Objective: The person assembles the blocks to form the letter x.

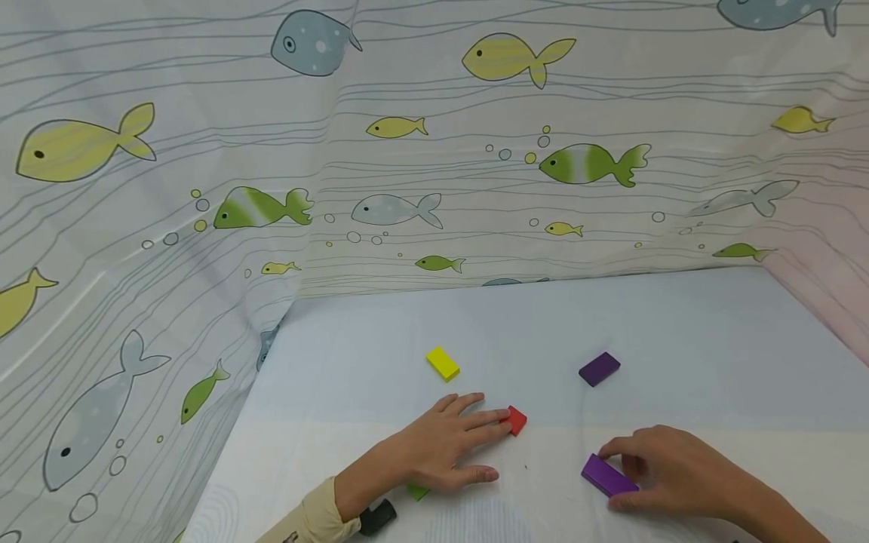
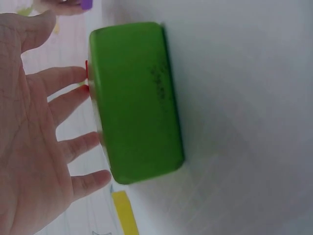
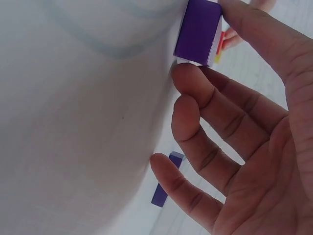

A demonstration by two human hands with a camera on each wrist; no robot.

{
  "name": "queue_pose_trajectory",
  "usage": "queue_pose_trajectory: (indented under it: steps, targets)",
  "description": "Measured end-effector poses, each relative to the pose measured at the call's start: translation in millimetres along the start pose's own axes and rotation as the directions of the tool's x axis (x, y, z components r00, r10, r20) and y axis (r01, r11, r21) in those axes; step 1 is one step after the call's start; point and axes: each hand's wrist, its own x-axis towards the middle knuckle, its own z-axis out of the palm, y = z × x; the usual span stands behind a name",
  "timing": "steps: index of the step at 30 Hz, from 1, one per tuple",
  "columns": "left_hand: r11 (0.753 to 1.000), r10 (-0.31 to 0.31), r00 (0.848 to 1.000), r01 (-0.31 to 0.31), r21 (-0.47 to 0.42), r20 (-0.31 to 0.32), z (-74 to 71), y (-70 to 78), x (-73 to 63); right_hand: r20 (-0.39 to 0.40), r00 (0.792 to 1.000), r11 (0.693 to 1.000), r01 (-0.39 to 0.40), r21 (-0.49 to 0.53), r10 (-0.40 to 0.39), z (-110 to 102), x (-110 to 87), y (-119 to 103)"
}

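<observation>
We are pinching a purple block (image 1: 604,477) between the thumb and a finger of our right grip (image 1: 672,473), so it is sitting at that grip's left side, with the remaining fingers bending beside it. To the left, our left grip (image 1: 448,445) is lying palm down with its fingers straight and spreading apart, curling round nothing; at its fingertips, on the right, two fingers are touching a red block (image 1: 519,421). Under that grip's wrist a green block (image 2: 137,103) is lying, mostly hiding from the head view, and a pale sleeve (image 1: 315,513) is covering the forearm behind it. Just beyond the left grip a yellow block (image 1: 443,364) is resting; beyond the right grip and slightly to its left, a darker block (image 1: 600,369) is lying at a slant. The white worktop (image 1: 373,324) is stretching past both grips, and farthest away a fish-print fabric (image 1: 407,170) is hanging.
</observation>
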Motion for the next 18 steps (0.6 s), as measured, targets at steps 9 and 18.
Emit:
queue_pose_trajectory:
  steps: [9, 18]
  targets:
    - [1.000, -0.005, 1.000, 0.005, -0.003, 0.003, 2.8, -1.5, -0.8, 0.007, 1.000, 1.000, 0.002, 0.010, -0.002, 0.7, 1.5, -1.0]
    - [1.000, -0.009, 1.000, 0.010, -0.005, 0.019, 3.4, -1.4, 0.0, 0.026, 1.000, 1.000, -0.008, 0.020, 0.008, 0.5, 3.8, -4.2]
